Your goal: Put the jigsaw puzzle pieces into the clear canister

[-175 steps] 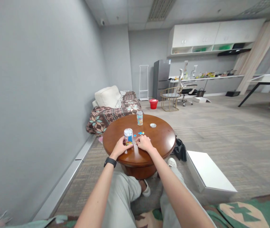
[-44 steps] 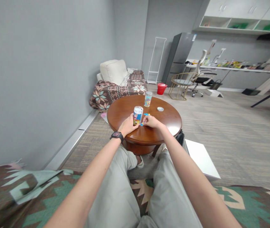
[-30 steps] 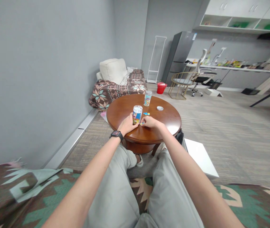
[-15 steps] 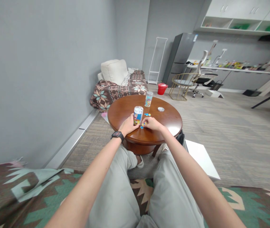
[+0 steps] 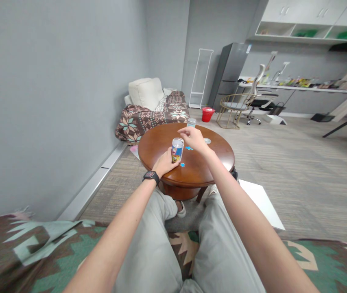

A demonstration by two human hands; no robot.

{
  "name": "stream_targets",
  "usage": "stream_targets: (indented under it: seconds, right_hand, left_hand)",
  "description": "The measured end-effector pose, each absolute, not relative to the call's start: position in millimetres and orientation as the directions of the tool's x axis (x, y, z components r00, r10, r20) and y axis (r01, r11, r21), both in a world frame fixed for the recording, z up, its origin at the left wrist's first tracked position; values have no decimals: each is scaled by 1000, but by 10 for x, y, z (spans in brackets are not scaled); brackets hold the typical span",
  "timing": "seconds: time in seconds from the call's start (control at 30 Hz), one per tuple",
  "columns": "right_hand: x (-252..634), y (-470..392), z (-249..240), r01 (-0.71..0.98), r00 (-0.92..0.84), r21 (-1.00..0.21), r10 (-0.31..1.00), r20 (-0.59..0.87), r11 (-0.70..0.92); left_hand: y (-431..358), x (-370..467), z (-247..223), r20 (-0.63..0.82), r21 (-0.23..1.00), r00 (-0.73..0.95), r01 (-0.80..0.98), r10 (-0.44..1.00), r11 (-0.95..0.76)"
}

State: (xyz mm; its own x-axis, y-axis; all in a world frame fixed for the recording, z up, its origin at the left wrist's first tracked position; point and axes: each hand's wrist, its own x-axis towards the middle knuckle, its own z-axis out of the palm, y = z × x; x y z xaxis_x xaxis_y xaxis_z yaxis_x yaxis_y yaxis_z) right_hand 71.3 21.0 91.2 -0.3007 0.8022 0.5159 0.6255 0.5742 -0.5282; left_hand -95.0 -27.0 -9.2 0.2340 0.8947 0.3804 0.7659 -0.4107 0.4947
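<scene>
A small open can [image 5: 177, 149] with a colourful label stands near the front of a round wooden table [image 5: 212, 162]. My left hand [image 5: 164, 162], with a black watch on the wrist, wraps around its lower part. My right hand [image 5: 193, 138] hovers just above and to the right of the can's mouth, fingers pinched together; whether they hold a piece is too small to tell. Small blue pieces [image 5: 182, 165] lie on the table beside the can, more blue pieces [image 5: 188, 148] sit under my right hand. A second can [image 5: 191, 122] stands behind, partly hidden by my hand.
A round silver lid [image 5: 207, 141] lies on the table's far right. A white flat box [image 5: 261, 202] rests on the floor right of the table. A blanket-covered sofa [image 5: 149, 116] stands behind, against the grey wall. I sit on a patterned cover [image 5: 313, 260].
My right hand has lifted off the table surface beside the can and risen to just above the can's rim. My left hand keeps its hold on the can.
</scene>
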Motion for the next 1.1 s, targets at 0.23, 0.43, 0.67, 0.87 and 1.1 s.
stream_targets:
  seconds: [0.23,0.43,0.67,0.87,1.1]
  right_hand:
    - [892,-20,325,811,-413,-469,910,-36,349]
    - [745,-144,63,806,-370,-465,925,88,367]
    - [856,-111,393,691,-134,-646,935,328,325]
    - [707,-8,901,561,-181,-631,823,538,536]
    - [825,371,687,701,-94,-611,897,432,368]
  left_hand:
    - [-266,-950,-72,376,504,222,766,899,-400]
    - [-274,-950,-77,368,521,210,760,906,-388]
    - [-248,-964,-115,382,501,220,767,897,-402]
    - [-264,-967,-106,353,511,236,762,905,-398]
    - [-316,-962,-61,346,577,249,704,905,-414]
